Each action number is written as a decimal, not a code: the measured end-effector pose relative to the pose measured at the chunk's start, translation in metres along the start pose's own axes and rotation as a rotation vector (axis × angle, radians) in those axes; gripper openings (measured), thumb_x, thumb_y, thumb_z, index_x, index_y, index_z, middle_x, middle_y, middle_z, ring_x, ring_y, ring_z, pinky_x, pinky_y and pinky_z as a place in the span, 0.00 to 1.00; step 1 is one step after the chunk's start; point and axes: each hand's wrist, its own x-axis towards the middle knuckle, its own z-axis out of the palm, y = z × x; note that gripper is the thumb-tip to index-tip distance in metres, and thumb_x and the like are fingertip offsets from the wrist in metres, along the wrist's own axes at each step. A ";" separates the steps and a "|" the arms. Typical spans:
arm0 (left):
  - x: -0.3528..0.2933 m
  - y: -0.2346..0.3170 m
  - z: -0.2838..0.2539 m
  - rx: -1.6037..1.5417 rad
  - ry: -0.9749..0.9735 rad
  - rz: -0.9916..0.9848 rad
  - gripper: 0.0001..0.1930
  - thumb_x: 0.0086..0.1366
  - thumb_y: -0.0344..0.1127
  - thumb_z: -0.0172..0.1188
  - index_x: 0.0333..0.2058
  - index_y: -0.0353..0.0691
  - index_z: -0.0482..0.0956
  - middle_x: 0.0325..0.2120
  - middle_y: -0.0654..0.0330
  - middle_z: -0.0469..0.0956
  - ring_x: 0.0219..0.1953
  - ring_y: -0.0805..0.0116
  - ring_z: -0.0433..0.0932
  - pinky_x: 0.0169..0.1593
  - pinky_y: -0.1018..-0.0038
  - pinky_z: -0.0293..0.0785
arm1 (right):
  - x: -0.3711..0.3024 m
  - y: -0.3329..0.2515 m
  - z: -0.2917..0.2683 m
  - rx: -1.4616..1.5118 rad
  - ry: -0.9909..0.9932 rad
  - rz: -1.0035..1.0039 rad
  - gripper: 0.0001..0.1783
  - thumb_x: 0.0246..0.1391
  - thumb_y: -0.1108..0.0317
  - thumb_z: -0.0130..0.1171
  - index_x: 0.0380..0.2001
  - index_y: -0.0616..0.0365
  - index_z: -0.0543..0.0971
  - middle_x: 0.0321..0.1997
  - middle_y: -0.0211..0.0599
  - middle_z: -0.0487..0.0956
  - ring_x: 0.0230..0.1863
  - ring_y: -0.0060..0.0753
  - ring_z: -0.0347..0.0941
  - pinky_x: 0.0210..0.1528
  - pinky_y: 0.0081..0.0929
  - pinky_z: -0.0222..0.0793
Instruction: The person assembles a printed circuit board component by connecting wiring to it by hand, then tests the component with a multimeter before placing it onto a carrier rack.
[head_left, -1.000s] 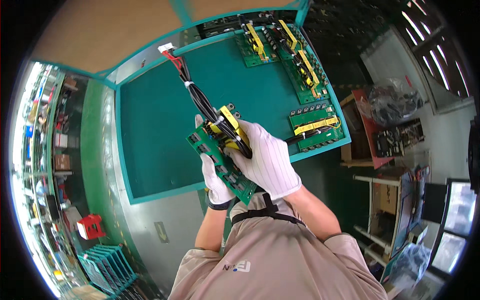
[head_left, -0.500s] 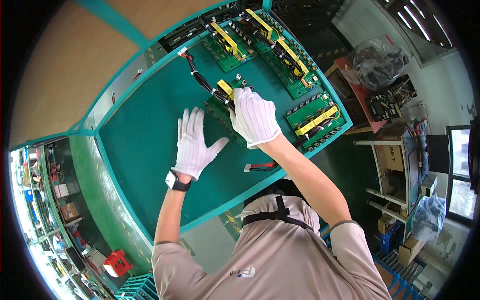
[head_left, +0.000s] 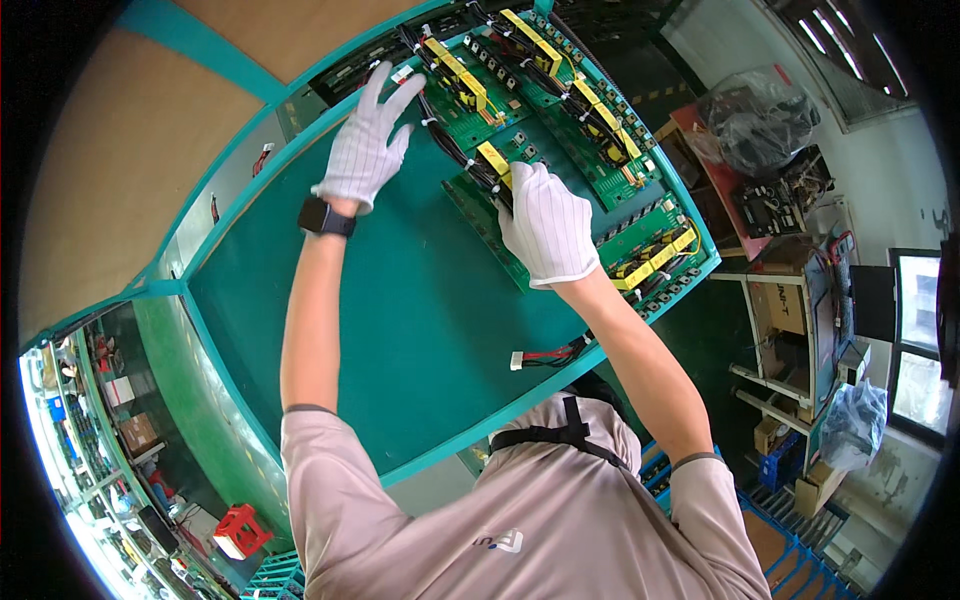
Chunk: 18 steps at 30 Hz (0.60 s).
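Observation:
My right hand (head_left: 548,225), in a white striped glove, is closed over a green circuit board (head_left: 468,202), gripping it around its yellow-wrapped part (head_left: 493,157). The hand hides much of that board. A black cable bundle (head_left: 440,135) runs from the board to a white connector (head_left: 403,75) at the far edge of the green tabletop (head_left: 400,320). Gloved as well, my left hand (head_left: 363,160) reaches toward the connector with fingers stretched out and apart. Its fingertips are close beside the connector; whether they touch it I cannot tell.
More circuit boards lie at the far right: one board (head_left: 455,85), a longer one (head_left: 600,140), and another (head_left: 655,250) at the right edge. A white plug on red-and-black wires (head_left: 517,360) rests near the front edge. A teal frame (head_left: 185,290) borders the tabletop.
My left hand has moved far across the table to the cable's connector. My right hand and the held board have shifted right, closer to the other boards.

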 end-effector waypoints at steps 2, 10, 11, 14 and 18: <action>0.014 -0.013 0.011 -0.045 -0.108 0.020 0.31 0.61 0.32 0.65 0.62 0.60 0.71 0.67 0.55 0.65 0.59 0.53 0.75 0.56 0.62 0.79 | 0.002 0.002 0.003 0.002 -0.030 0.029 0.18 0.49 0.62 0.67 0.38 0.58 0.72 0.33 0.41 0.76 0.34 0.42 0.79 0.28 0.39 0.75; 0.047 -0.043 0.037 0.083 -0.013 0.207 0.10 0.59 0.34 0.64 0.41 0.54 0.82 0.50 0.66 0.78 0.48 0.60 0.80 0.48 0.64 0.79 | 0.011 0.012 0.011 -0.009 -0.021 0.045 0.15 0.49 0.65 0.65 0.36 0.58 0.72 0.32 0.41 0.75 0.33 0.42 0.79 0.26 0.41 0.74; 0.050 -0.040 0.039 0.080 -0.015 0.210 0.10 0.59 0.34 0.64 0.41 0.54 0.82 0.50 0.66 0.78 0.48 0.60 0.80 0.48 0.64 0.79 | 0.012 0.013 0.010 -0.017 -0.024 0.051 0.15 0.49 0.66 0.65 0.36 0.58 0.72 0.32 0.41 0.75 0.33 0.41 0.79 0.26 0.41 0.74; 0.055 -0.037 0.045 0.115 0.123 0.274 0.10 0.58 0.34 0.65 0.40 0.54 0.82 0.45 0.65 0.78 0.43 0.61 0.81 0.45 0.65 0.79 | 0.017 0.019 0.011 -0.033 -0.016 0.062 0.14 0.49 0.66 0.65 0.36 0.58 0.72 0.31 0.40 0.75 0.32 0.40 0.78 0.25 0.40 0.73; 0.057 -0.039 0.056 0.148 0.192 0.271 0.09 0.59 0.37 0.67 0.38 0.58 0.81 0.37 0.69 0.76 0.35 0.63 0.80 0.39 0.67 0.79 | 0.021 0.023 0.009 -0.063 -0.001 0.064 0.13 0.49 0.67 0.64 0.35 0.57 0.72 0.30 0.39 0.74 0.31 0.38 0.78 0.24 0.38 0.73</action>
